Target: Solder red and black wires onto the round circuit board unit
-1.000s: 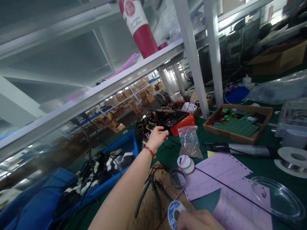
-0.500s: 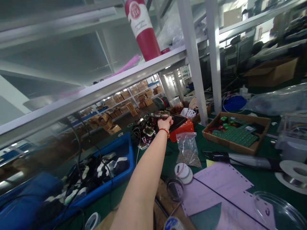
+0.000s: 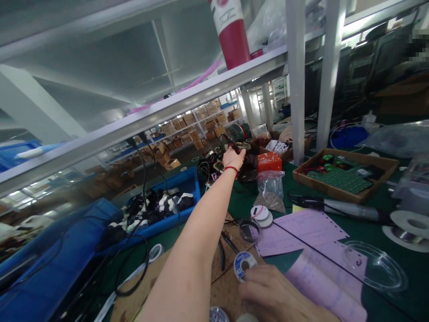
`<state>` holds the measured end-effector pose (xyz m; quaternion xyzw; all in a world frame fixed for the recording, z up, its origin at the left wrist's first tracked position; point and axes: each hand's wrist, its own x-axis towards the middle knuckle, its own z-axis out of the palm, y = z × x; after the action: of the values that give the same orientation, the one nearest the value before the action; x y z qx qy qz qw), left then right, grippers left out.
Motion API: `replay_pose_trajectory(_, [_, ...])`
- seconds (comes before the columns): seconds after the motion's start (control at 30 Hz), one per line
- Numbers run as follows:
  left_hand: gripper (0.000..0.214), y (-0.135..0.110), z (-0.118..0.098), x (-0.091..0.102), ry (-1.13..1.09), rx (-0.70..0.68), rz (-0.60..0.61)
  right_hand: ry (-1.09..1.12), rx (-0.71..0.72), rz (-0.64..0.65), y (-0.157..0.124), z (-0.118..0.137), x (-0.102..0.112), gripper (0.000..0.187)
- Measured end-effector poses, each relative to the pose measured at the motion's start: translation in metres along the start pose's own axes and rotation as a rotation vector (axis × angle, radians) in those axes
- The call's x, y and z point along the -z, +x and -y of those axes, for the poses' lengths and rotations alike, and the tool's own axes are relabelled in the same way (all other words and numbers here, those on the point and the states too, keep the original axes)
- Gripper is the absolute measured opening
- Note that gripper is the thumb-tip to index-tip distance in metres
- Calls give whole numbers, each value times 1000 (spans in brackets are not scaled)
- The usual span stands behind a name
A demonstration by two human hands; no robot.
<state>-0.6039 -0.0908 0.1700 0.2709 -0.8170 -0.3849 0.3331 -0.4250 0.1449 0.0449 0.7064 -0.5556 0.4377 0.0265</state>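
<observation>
Left hand (image 3: 233, 158), at 12 o'clock, grip closed around soldering iron (image 3: 231, 144) handle: light, rigid, hot-tipped. Right hand (image 3: 268, 293) pinches solder spool (image 3: 244, 264).

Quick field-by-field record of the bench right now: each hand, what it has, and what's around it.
left hand: reaching far across the green bench, closed on a dark-handled tool beside the orange box
right hand: resting near the bench edge, fingertips at the blue-labelled solder spool
near the spool: black-handled pliers, pink perforated sheets
mid bench: clear zip bag of small parts
right side: cardboard tray of green circuit boards
left side: blue plastic bin of black and white parts
</observation>
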Motion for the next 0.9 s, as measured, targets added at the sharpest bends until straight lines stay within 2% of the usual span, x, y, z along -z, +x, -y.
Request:
replay_pose_trajectory(0.07, [24,-5,1,6,73,-35,-15,21,-27,41,-3,-4,-5,12])
replay_pose_trajectory(0.27, [26,-18,5,4,117,-56,68,8,-33,60,0,-4,-7,12])
replay_pose_trajectory(0.43, [26,-15,5,2,168,-41,99,-47,108,-86,5,-8,-12,44])
replay_pose_trajectory(0.5, [25,-11,6,5,213,-28,94,-54,119,-98,4,-13,-15,49])
replay_pose_trajectory(0.63, [26,-2,14,17,274,-26,98,-29,100,-60,-1,-19,-17,54])
replay_pose_trajectory(0.73, [26,-1,26,31,295,-24,119,-46,63,18,-3,-19,-16,57])
replay_pose_trajectory(0.8, [26,-8,38,43,316,-12,129,-44,69,28,-3,-19,-17,54])
replay_pose_trajectory(0.9, [26,-31,59,57,338,8,166,-13,108,-66,-3,-20,-22,52])
